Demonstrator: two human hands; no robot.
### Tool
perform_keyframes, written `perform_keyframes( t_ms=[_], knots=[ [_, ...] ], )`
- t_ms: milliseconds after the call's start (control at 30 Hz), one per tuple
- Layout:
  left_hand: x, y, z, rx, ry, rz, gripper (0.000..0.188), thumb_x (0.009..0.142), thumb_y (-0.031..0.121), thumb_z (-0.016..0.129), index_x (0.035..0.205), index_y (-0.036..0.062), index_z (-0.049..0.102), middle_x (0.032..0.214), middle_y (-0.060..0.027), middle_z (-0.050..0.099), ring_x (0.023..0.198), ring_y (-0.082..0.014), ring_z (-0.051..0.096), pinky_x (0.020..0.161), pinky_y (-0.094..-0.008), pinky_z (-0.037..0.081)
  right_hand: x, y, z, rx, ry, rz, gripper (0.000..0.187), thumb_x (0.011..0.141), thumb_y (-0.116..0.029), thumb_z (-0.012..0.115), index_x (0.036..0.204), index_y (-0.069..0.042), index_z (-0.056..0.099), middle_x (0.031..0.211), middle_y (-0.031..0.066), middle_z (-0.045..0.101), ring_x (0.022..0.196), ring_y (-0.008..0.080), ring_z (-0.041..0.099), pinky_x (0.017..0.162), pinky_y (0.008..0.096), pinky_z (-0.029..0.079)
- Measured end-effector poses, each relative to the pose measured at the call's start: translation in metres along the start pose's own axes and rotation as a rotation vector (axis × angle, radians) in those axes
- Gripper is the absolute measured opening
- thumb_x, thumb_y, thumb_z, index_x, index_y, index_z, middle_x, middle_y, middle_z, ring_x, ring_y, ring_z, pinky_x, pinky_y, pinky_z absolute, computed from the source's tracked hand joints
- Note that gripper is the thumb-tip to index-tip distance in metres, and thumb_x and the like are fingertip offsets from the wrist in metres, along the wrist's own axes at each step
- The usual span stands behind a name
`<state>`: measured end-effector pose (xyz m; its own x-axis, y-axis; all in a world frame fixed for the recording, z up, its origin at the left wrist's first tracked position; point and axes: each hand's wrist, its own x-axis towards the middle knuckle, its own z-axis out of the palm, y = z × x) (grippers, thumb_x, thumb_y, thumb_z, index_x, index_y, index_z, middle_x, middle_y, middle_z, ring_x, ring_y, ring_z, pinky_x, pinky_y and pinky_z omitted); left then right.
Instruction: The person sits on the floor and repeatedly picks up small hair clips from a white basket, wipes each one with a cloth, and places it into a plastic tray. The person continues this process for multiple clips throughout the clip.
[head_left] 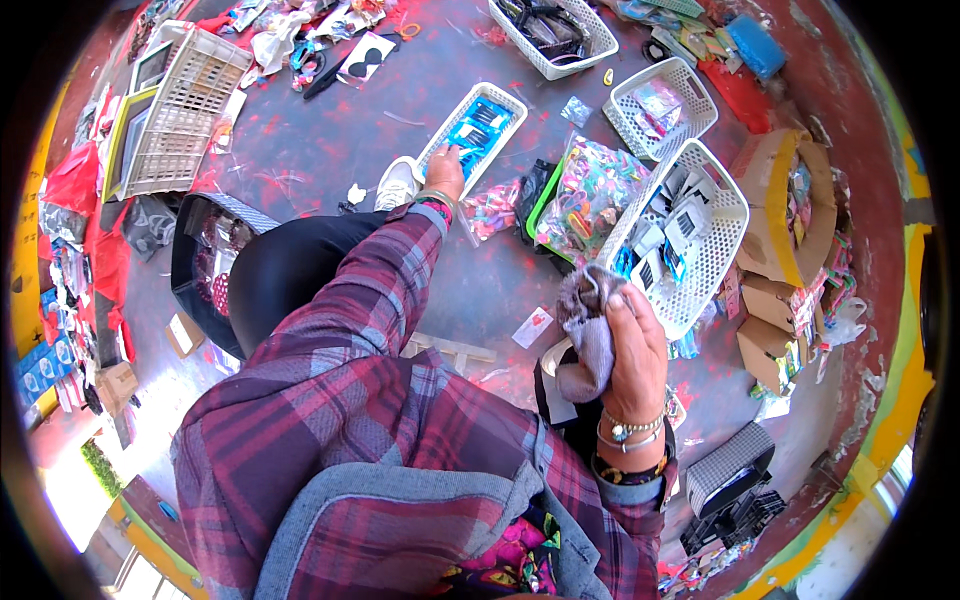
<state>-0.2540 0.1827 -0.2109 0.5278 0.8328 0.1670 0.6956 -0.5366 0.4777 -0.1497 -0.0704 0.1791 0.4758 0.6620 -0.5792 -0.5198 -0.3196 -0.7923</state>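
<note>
My left hand (445, 172) reaches into the near end of a narrow white basket (522, 108). Its fingers are drawn together on a blue packet (463, 138), one of several lying in a row there with black items in them. My right hand (637, 350) is closed round a crumpled grey-purple cloth (588, 335), raised at my right side. Just beyond that hand, a larger white basket (718, 262) holds loose white-and-black cards and some blue packets.
A clear bag of colourful small items (598, 190) sits between the baskets. Further off are another white basket (705, 108) and one with black items (590, 50). Cardboard boxes (770, 215) line the right; a beige crate (185, 125) stands tilted at left. A white shoe (399, 183) is beside my left hand.
</note>
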Motion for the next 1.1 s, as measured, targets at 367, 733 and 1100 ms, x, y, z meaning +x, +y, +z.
perform_keyframes(
  t_ms=[367, 733, 1100],
  knots=[
    [-0.019, -0.007, 0.041, 0.187, -0.336, -0.23, 0.041, 0.079, 0.005, 0.043, 0.117, -0.0098, 0.042, 0.128, -0.028, 0.036, 0.122, -0.0389, 0.034, 0.103, -0.0408, 0.028, 0.012, 0.003, 0.0, 0.068, 0.03, 0.136, 0.029, 0.091, -0.016, 0.045, 0.115, 0.001, 0.052, 0.094, 0.0069, 0.061, 0.075, 0.0113, 0.059, 0.064, 0.0222, 0.047],
    [0.011, 0.017, 0.013, 0.221, -0.429, -0.182, 0.047, 0.077, 0.006, 0.046, 0.12, -0.0093, 0.038, 0.124, -0.0266, 0.042, 0.121, -0.0358, 0.037, 0.102, -0.0405, 0.03, 0.005, 0.008, -0.005, 0.096, -0.062, 0.151, 0.031, 0.091, -0.017, 0.05, 0.116, 0.0, 0.05, 0.099, 0.0043, 0.059, 0.087, 0.0094, 0.056, 0.074, 0.0223, 0.046],
    [0.045, 0.252, -0.139, -1.431, -0.692, 0.032, 0.034, 0.093, 0.027, 0.043, 0.114, 0.0026, 0.055, 0.107, -0.0075, 0.061, 0.097, -0.0164, 0.057, 0.082, -0.0314, 0.045, -0.011, -0.007, -0.059, 0.726, -0.117, -0.346, 0.033, 0.091, -0.017, 0.045, 0.118, 0.002, 0.047, 0.112, 0.0114, 0.056, 0.1, 0.0202, 0.056, 0.089, 0.0318, 0.043]
  ],
)
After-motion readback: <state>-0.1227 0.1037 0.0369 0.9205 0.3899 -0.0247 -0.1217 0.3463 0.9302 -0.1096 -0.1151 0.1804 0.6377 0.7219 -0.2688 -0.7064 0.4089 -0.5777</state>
